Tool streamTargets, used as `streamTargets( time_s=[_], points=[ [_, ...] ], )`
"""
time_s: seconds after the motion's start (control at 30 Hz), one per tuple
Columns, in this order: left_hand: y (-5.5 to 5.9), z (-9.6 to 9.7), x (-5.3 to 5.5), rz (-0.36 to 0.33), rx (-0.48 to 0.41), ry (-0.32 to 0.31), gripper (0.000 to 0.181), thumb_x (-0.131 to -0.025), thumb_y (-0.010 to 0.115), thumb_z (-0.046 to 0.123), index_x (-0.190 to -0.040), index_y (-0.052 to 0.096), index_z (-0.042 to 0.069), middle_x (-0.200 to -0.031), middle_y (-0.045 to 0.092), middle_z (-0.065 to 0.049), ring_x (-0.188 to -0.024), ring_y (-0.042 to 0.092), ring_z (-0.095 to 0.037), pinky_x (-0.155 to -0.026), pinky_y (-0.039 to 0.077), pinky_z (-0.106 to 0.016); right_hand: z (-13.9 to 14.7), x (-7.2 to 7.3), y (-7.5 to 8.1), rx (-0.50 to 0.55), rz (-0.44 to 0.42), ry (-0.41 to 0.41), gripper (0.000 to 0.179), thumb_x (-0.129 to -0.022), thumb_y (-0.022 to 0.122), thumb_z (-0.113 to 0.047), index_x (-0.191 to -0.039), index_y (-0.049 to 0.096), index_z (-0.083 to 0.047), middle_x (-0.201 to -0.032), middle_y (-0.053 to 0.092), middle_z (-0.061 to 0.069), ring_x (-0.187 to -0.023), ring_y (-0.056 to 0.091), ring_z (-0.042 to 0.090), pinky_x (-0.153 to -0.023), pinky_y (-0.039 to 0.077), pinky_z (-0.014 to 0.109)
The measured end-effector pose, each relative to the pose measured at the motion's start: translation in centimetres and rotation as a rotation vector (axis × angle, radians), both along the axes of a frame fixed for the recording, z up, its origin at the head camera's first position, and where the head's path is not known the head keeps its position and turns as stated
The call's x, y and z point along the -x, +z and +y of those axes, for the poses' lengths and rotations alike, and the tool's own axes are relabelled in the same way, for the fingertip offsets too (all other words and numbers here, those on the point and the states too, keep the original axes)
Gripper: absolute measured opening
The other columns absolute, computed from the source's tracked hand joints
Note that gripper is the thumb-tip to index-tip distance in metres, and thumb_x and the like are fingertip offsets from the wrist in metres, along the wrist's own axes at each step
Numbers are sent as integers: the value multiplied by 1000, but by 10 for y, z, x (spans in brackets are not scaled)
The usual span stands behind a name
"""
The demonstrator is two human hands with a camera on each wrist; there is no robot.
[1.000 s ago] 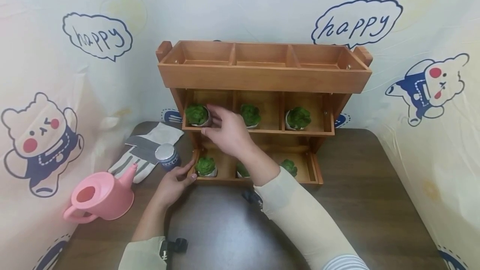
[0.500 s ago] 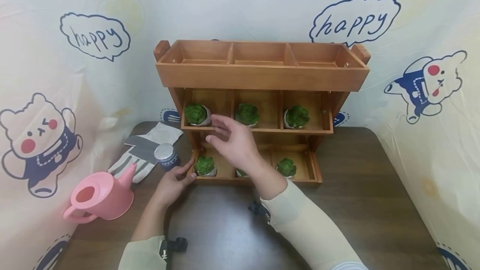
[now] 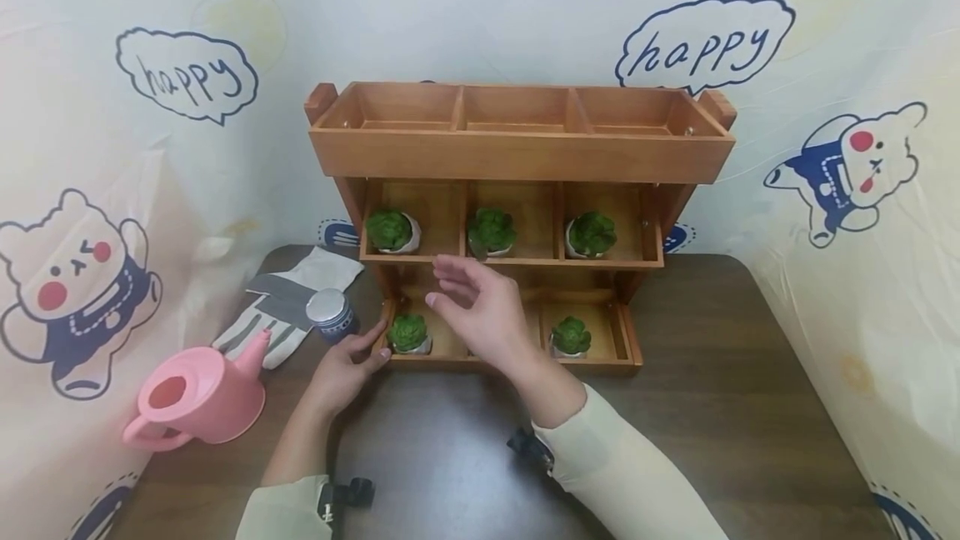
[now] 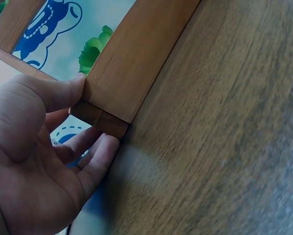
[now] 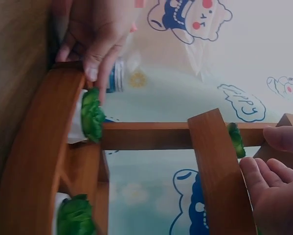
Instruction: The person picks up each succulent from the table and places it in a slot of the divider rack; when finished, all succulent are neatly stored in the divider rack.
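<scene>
A three-tier wooden planter shelf (image 3: 525, 158) stands on the table. Its lower left corner is gripped by my left hand (image 3: 345, 373), with thumb and fingers on either side of the wooden end (image 4: 126, 63). My right hand (image 3: 487, 315) hovers before the lower tier, fingers loosely extended and holding nothing. Three small potted green plants sit in the middle tier: left (image 3: 390, 230), centre (image 3: 492, 230) and right (image 3: 592, 233). In the lower tier, one potted plant (image 3: 408, 332) stands left and another (image 3: 572, 336) right; my right hand blocks the middle compartment.
A pink watering can (image 3: 198, 394) is at the left. Behind it lie grey and white gloves (image 3: 281, 307), with a blue jar with a silver lid (image 3: 330, 313) beside them. Printed cloth walls (image 3: 487, 7) surround the table (image 3: 720, 407) at the back and sides.
My right hand has let go of the left plant in the middle tier and drawn back, down and to the right. My left hand keeps its grip on the shelf corner.
</scene>
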State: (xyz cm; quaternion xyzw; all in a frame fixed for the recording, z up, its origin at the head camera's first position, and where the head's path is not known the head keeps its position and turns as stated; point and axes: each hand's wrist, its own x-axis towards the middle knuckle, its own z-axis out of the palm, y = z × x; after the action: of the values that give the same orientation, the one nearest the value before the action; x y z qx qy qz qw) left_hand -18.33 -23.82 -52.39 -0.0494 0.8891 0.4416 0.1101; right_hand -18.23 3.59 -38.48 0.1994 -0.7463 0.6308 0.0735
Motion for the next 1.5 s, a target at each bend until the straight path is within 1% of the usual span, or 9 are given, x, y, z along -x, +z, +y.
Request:
streamTargets(
  time_s=[0.13,0.43,0.63,0.7,0.8,1.0,1.17,1.33,1.5],
  points=[
    [0,-1,0,7,5,-2,67,-98,68,51,-158,45,32,-161,38,-23,-148,33,-48,-115,23,-72,3,-3,-9,31,6,-3,41,-89,81,-4,-128,70,-6,-122,74,5,-109,73,15,-96,57,41],
    [0,0,-2,21,10,0,65,-99,68,47,-157,45,31,-158,42,-22,-145,38,-46,-116,26,-69,15,-7,-32,67,33,-10,41,-89,81,-3,-128,70,-3,-122,74,3,-108,73,16,-94,57,30],
    [2,2,-3,44,21,-1,63,-100,68,44,-157,46,29,-155,46,-23,-141,42,-45,-115,29,-67,26,-10,-47,77,-8,-10,42,-88,82,-1,-128,70,-2,-124,73,9,-109,73,23,-96,57,37],
    [3,2,-3,47,26,-1,63,-100,67,44,-157,46,29,-156,45,-24,-142,41,-46,-115,29,-68,28,-12,-47,80,-23,-14,43,-87,81,3,-128,68,3,-125,72,14,-110,72,28,-97,57,40],
    [3,2,-3,43,26,-3,63,-100,67,44,-157,45,29,-156,44,-24,-143,40,-46,-115,28,-68,33,-14,-52,71,-25,-9,44,-86,81,5,-128,67,5,-126,71,14,-111,71,31,-98,56,42],
    [-1,3,-4,56,31,-2,63,-100,67,44,-157,46,28,-155,46,-24,-142,42,-46,-115,29,-67,48,-17,-70,25,-28,13,45,-87,82,0,-130,68,-5,-128,71,10,-114,69,38,-100,55,36],
    [-4,4,-5,59,36,-3,63,-100,68,44,-157,47,28,-151,50,-23,-139,45,-44,-114,31,-66,63,-23,-81,-27,-37,4,47,-87,84,-5,-131,68,-6,-128,70,10,-113,69,36,-100,55,41],
    [-2,5,-6,80,39,2,61,-100,68,42,-156,48,27,-138,57,-20,-125,53,-39,-108,37,-65,78,-26,-85,-114,-29,-24,48,-87,85,-10,-132,67,-9,-129,70,11,-116,68,35,-101,54,43],
    [-1,5,-5,103,50,-7,60,-101,68,39,-156,48,25,-137,58,-21,-125,54,-39,-109,37,-64,95,-28,-92,-187,-36,-54,51,-87,86,-16,-134,67,-9,-130,70,9,-120,67,31,-98,54,55]
  ],
)
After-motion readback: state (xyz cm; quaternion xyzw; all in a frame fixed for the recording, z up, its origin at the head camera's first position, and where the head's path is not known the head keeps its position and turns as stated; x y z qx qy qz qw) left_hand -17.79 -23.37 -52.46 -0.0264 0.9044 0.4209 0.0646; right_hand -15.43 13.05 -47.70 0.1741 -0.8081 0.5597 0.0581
